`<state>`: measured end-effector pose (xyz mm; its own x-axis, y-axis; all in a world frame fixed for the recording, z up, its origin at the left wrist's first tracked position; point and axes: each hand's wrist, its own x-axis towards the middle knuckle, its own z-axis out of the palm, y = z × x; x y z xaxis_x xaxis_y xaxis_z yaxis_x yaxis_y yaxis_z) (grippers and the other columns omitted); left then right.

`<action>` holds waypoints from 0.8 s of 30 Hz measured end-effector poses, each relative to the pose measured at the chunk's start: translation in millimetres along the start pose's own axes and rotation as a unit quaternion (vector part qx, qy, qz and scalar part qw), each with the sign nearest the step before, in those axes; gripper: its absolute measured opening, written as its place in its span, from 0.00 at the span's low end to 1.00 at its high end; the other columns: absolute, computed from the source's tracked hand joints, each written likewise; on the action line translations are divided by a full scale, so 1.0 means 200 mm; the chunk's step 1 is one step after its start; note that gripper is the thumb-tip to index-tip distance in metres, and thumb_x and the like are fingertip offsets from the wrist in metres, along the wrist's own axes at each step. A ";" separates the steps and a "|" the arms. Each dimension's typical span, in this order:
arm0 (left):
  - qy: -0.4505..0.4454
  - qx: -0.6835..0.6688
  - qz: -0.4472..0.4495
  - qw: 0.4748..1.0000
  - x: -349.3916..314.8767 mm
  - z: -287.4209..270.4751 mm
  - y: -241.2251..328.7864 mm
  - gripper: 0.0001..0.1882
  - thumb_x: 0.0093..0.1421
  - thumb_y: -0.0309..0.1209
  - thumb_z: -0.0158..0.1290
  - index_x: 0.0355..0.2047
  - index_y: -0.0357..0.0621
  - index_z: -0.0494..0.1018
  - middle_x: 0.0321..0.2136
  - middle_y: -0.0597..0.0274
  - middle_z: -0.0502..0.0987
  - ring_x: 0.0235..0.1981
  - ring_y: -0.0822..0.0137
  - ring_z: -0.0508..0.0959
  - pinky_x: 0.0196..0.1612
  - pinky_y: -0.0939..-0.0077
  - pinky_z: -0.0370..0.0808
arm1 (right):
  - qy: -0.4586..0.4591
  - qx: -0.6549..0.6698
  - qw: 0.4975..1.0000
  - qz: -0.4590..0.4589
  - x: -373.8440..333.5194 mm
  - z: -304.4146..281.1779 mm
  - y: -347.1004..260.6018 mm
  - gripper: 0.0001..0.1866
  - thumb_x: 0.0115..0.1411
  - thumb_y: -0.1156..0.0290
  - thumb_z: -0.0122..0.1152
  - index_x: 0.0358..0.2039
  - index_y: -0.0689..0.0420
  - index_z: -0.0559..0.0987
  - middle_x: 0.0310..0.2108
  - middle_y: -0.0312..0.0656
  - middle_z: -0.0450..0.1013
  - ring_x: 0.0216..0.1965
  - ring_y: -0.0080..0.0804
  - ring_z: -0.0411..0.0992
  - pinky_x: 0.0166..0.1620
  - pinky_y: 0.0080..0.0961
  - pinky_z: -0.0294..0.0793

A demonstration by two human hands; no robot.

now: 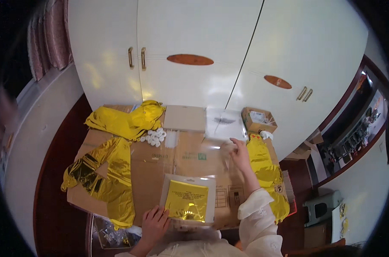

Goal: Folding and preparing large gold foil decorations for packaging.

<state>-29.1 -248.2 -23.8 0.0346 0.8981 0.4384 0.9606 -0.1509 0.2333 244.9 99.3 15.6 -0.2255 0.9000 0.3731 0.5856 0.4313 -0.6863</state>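
Observation:
A flat square of gold foil (187,201) with dark print lies on a pale backing card (211,192) in front of me. My left hand (156,222) rests at the card's lower left corner, its fingers extended and touching the edge. Farther forward and to the right, my right hand (240,155) is closed, thumb and fingers pinched together. Something pale and blurred shows beside its fingertips, and its kind is not clear. Past that hand lies a clear plastic sleeve or sheet (224,123) with a dark mark on it.
Cardboard (149,180) covers the work surface. Gold foil balloons (117,175) lie left, another gold foil balloon (267,175) right. Small white rolls (155,137) sit near a grey-brown board (186,118). A small open carton (258,120) stands at the back right, before white cabinets (181,30).

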 end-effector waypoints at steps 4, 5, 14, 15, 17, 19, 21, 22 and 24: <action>0.002 0.032 0.005 0.999 0.02 0.01 0.00 0.15 0.53 0.37 0.57 0.41 0.50 0.77 0.46 0.64 0.76 0.50 0.62 0.72 0.49 0.62 0.66 | 0.037 -0.012 0.999 -0.004 0.38 -0.17 0.23 0.22 0.48 0.81 0.64 0.47 0.56 0.77 0.37 0.41 0.75 0.35 0.29 0.74 0.41 0.25 0.75; -0.006 0.029 0.001 1.000 0.02 0.01 0.01 0.15 0.53 0.36 0.58 0.41 0.50 0.77 0.46 0.64 0.76 0.50 0.61 0.72 0.49 0.60 0.66 | 0.041 -0.013 0.999 -0.002 0.48 -0.19 0.27 0.21 0.48 0.81 0.64 0.45 0.56 0.78 0.35 0.39 0.76 0.33 0.28 0.74 0.41 0.25 0.75; -0.039 0.027 -0.029 0.998 0.15 -0.03 0.06 0.15 0.53 0.36 0.59 0.41 0.49 0.77 0.44 0.63 0.76 0.47 0.59 0.72 0.48 0.58 0.66 | -0.105 -0.326 0.938 -0.044 0.87 0.06 0.56 0.14 0.50 0.72 0.64 0.39 0.47 0.83 0.49 0.40 0.74 0.50 0.46 0.70 0.52 0.42 0.70; -0.039 0.025 -0.030 0.998 0.15 -0.02 0.06 0.15 0.53 0.36 0.59 0.41 0.50 0.77 0.44 0.63 0.76 0.47 0.59 0.72 0.48 0.58 0.66 | -0.120 -0.408 0.904 -0.053 0.86 0.04 0.52 0.13 0.50 0.69 0.65 0.38 0.45 0.84 0.51 0.40 0.73 0.55 0.49 0.67 0.55 0.45 0.68; -0.036 0.023 -0.027 0.999 0.17 -0.01 0.07 0.15 0.53 0.37 0.59 0.41 0.50 0.77 0.44 0.64 0.76 0.47 0.60 0.72 0.48 0.59 0.66 | -0.030 -0.473 0.877 -0.075 0.86 0.10 0.58 0.13 0.50 0.62 0.65 0.38 0.41 0.84 0.57 0.39 0.69 0.62 0.53 0.56 0.60 0.51 0.59; -0.039 0.024 -0.037 0.998 0.16 0.01 0.09 0.15 0.53 0.37 0.59 0.41 0.50 0.77 0.44 0.64 0.76 0.46 0.60 0.72 0.47 0.59 0.67 | 0.045 -0.517 0.846 -0.123 0.78 0.12 0.39 0.14 0.50 0.62 0.64 0.39 0.43 0.83 0.57 0.40 0.68 0.63 0.54 0.54 0.60 0.53 0.57; -0.041 0.023 -0.032 0.998 0.18 0.04 0.10 0.16 0.53 0.37 0.59 0.41 0.50 0.77 0.44 0.64 0.76 0.46 0.60 0.72 0.47 0.59 0.67 | 0.050 -0.512 0.841 -0.168 0.72 0.14 0.33 0.16 0.50 0.62 0.65 0.41 0.46 0.82 0.56 0.42 0.69 0.60 0.52 0.59 0.59 0.52 0.59; -0.038 0.023 -0.030 0.999 0.20 0.04 0.11 0.16 0.53 0.37 0.59 0.42 0.50 0.77 0.44 0.64 0.76 0.46 0.60 0.72 0.47 0.59 0.67 | 0.056 -0.508 0.838 -0.194 0.71 0.16 0.28 0.17 0.50 0.62 0.65 0.42 0.48 0.81 0.55 0.42 0.70 0.59 0.51 0.61 0.58 0.51 0.60; -0.046 0.025 -0.025 0.998 0.26 0.02 0.12 0.16 0.53 0.38 0.60 0.42 0.51 0.76 0.43 0.65 0.76 0.45 0.61 0.72 0.47 0.60 0.67 | -0.167 -0.345 0.903 -0.195 0.70 0.28 0.13 0.19 0.49 0.63 0.64 0.43 0.52 0.79 0.53 0.44 0.71 0.55 0.46 0.67 0.57 0.45 0.63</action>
<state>-3.4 -204.5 1.4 0.0095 0.9383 0.3456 0.9744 -0.0864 0.2077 183.9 240.7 15.0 -0.6738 0.7075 0.2131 0.7310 0.6804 0.0523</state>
